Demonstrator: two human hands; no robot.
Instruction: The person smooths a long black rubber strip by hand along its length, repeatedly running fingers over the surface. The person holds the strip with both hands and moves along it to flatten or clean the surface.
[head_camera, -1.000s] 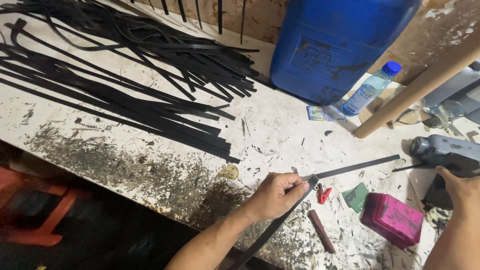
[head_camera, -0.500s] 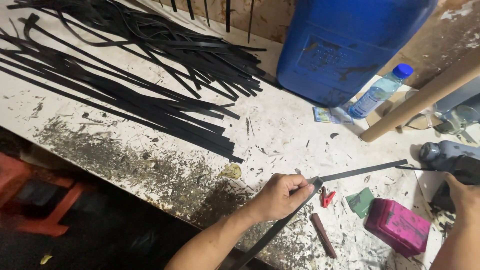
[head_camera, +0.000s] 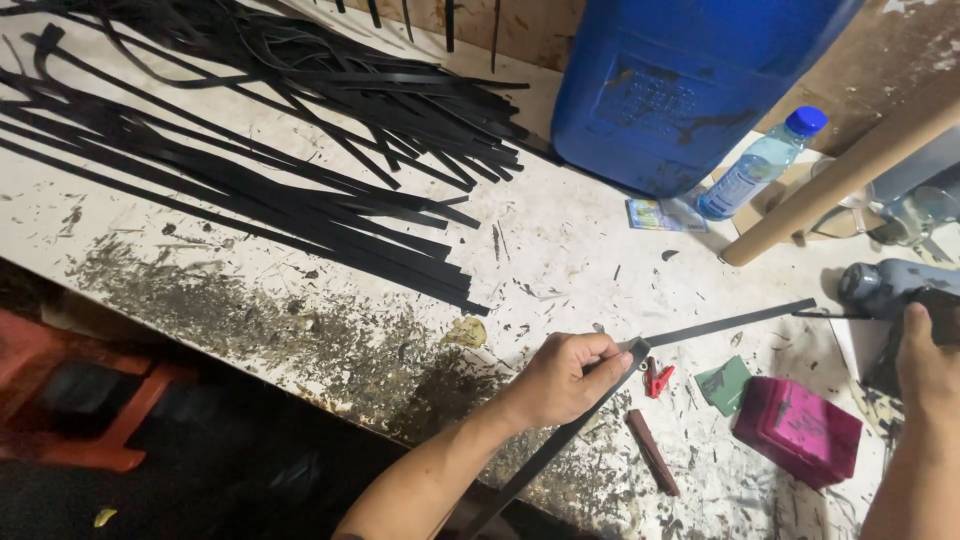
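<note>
A big blue drum (head_camera: 680, 80) stands at the back of the bench (head_camera: 560, 250), its top cut off, so I can't see what it holds. Just beside it lies a clear bottle (head_camera: 755, 165) with a blue cap, contents hard to make out. My left hand (head_camera: 565, 375) pinches a black strip (head_camera: 720, 325) between thumb and curled fingers; the strip bends at my grip, one end reaching right across the bench, the other running down off the near edge. My right hand (head_camera: 925, 355) wraps a grey tool (head_camera: 890, 290) at the frame's edge, mostly cut off, and I can't tell how tight the fingers are. A magenta box (head_camera: 800, 430) and a red clip (head_camera: 655, 378) sit near the strip. More strips (head_camera: 300, 150) pile up at the far left. The white bench is scuffed and grimy; below it shows something red (head_camera: 60, 400) in the dark.
</note>
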